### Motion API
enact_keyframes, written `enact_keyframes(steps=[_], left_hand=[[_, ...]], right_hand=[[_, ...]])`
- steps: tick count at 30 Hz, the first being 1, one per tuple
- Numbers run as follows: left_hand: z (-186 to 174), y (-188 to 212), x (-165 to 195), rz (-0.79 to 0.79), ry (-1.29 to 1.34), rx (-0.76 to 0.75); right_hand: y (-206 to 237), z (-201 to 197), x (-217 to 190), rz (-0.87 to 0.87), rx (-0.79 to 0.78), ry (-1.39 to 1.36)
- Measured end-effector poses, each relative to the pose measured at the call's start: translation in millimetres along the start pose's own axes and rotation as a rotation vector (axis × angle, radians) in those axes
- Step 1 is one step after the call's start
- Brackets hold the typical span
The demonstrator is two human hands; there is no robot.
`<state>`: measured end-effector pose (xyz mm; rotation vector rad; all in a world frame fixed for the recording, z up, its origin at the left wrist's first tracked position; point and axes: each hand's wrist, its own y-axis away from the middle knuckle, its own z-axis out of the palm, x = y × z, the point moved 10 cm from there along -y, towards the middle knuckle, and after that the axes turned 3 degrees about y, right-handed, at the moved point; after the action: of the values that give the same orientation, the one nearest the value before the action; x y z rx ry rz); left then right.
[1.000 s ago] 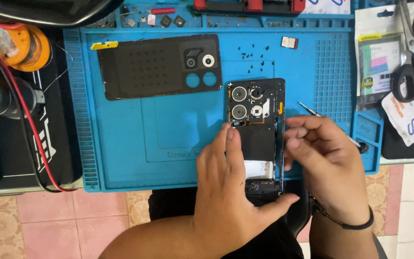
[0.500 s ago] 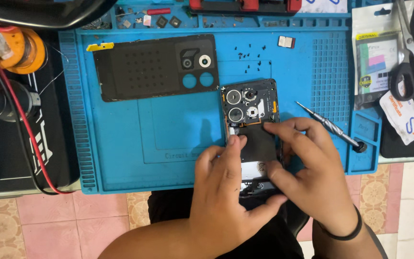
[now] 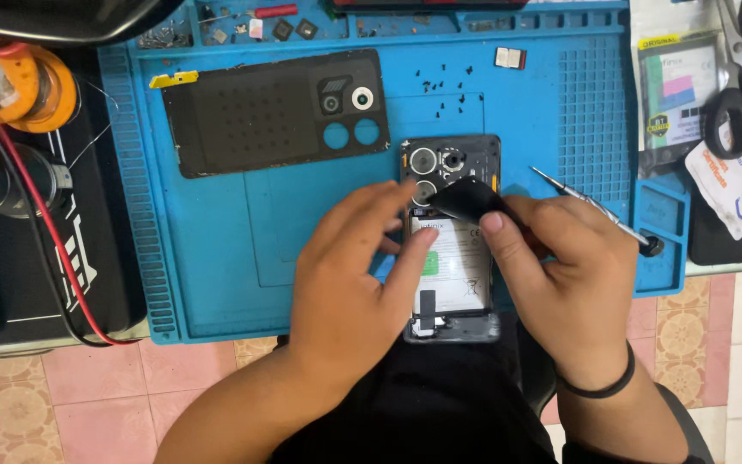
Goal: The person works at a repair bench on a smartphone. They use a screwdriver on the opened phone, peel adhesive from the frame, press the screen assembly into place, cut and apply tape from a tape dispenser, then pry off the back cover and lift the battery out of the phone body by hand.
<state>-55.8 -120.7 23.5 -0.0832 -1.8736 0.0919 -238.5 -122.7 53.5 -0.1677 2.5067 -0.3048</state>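
Over opened phone [image 3: 453, 266]: left hand [image 3: 349, 275] flat, grip spread; right hand [image 3: 564, 266] grip pinching black cover piece [image 3: 465, 199].

Left hand [image 3: 349, 283]: bare, no glove, no ring or watch in view.
Left forearm: bare up to the bottom edge of the view; no sleeve shows.
Right hand [image 3: 560, 266]: bare, no glove and no ring.
Right wrist: a thin black band [image 3: 599, 388] circles it just behind the hand, plain, round in section, with no clasp or marking to be seen.
Right forearm: bare below the band; no sleeve shows.
Fingers [image 3: 493, 225]: short, trimmed nails, unpainted.
Clothing: a dark, black garment [image 3: 422, 412] fills the space between the two forearms, plain cloth, with no print or seam that can be made out.
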Motion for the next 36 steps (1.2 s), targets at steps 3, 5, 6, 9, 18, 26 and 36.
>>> enact_keyframes(steps=[3,5,6,9,18,26,36], left_hand=[[-1,-2,-1,-0.008,0.077,0.006],[0,0,-5,-0.042,0.141,-0.013],[1,1,-6,-0.059,0.172,-0.022],[3,1,-6,-0.063,0.142,-0.043],[3,3,0,-0.015,0.219,-0.044],[2,8,0,-0.012,0.083,-0.010],[6,1,-5,-0.080,0.065,-0.074]], right_hand=[[-4,0,-2,0.002,0.008,0.002],[-6,1,-1,0.033,0.002,-0.033],[-6,1,-1,0.045,0.011,-0.072],[-7,1,2,0.080,0.011,-0.164],[-1,7,15,0.151,0.007,-0.253],[2,10,16,0.125,-0.040,-0.281],[3,15,15,0.144,-0.078,-0.312]])
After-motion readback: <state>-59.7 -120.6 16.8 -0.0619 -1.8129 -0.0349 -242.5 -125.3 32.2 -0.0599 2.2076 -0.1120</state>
